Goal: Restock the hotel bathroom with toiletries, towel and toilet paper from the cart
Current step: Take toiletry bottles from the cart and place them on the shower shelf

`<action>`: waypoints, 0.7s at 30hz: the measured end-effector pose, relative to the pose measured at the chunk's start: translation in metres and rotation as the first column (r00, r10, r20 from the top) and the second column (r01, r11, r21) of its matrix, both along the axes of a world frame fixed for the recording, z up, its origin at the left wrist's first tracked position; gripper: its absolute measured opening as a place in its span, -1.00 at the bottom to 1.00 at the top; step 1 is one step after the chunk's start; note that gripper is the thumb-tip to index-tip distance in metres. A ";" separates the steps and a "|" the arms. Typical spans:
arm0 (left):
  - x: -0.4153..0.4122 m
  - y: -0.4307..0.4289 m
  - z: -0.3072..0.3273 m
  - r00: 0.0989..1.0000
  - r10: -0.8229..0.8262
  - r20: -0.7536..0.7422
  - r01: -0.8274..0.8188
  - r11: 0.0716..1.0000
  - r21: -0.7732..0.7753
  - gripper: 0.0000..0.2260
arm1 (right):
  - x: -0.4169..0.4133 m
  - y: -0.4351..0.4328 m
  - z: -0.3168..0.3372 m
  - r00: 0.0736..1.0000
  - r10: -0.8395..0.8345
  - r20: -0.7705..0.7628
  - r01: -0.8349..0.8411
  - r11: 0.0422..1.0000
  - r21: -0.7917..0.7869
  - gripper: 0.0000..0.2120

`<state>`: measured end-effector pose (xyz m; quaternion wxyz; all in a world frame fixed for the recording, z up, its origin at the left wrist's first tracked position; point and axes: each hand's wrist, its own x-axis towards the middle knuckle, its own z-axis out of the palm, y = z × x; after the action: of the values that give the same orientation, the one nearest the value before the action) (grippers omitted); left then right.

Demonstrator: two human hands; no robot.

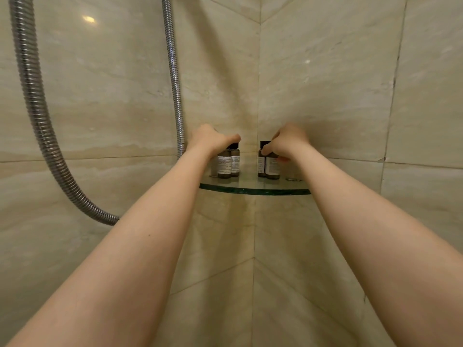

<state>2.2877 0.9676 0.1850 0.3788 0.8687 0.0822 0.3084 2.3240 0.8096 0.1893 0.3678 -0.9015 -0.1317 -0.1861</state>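
head view, shower corner, mid frame. glass shelf [253, 191] is fixed where the two tiled walls [325, 71] meet, green edge toward the camera.

four small dark bottles with black caps and pale labels stand upright on the shelf, in two pairs well apart, with a bare gap at the corner between them.
- left bottles [224, 167]: two, touching or nearly so, one slightly behind and right of the other, at the shelf's left end.
- right bottles [272, 169]: two, side by side and close, right of centre.

left hand [210, 139]: comes in from lower left, sits on top of the left bottles, fingers curled down over the caps, thumb stretched right above the rear cap. holds them at the top.

right hand [288, 144]: slightly blurred, comes in from lower right, fingers curled round the neck of the nearer right bottle; the other cap shows just left of the fingers. exact finger placement cannot be told.

both forearms bare.

metal shower hose [35, 101] hangs in a loop at the left of the frame. a small metal clip [294, 179] sits at the shelf's right end.
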 end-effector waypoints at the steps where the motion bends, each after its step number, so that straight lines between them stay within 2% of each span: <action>1: -0.001 -0.001 0.002 1.000 0.000 0.025 -0.001 1.000 0.008 -0.69 | 0.001 0.000 0.000 1.000 -0.001 0.002 0.001 1.000 -0.006 -0.71; 5: -0.001 -0.003 0.010 0.996 0.039 0.085 -0.048 0.993 0.105 -0.75 | 0.002 -0.001 0.002 1.000 -0.003 -0.001 0.003 0.999 -0.034 -0.72; 9: 0.002 -0.003 0.014 0.997 0.050 0.066 -0.061 0.982 0.178 -0.82 | 0.003 -0.003 0.002 1.000 -0.015 0.021 0.016 0.999 -0.035 -0.73; 15: 0.007 -0.002 0.013 0.998 0.057 0.017 -0.060 0.981 0.187 -0.75 | 0.006 -0.001 0.001 0.999 -0.009 0.039 0.009 1.000 -0.016 -0.85; 18: 0.008 -0.002 0.015 0.999 0.048 0.000 -0.047 0.979 0.200 -0.82 | 0.005 -0.003 0.005 0.999 -0.015 0.034 0.016 0.999 -0.028 -0.82; 21: 0.009 -0.002 0.016 0.998 0.037 -0.043 -0.028 0.979 0.202 -0.76 | 0.002 -0.004 0.009 0.999 -0.014 0.035 0.015 0.998 -0.054 -0.84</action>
<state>2.2967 0.9658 0.2012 0.2817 0.9081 0.0735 0.3011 2.3264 0.8059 0.1987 0.3396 -0.9087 -0.1365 -0.2009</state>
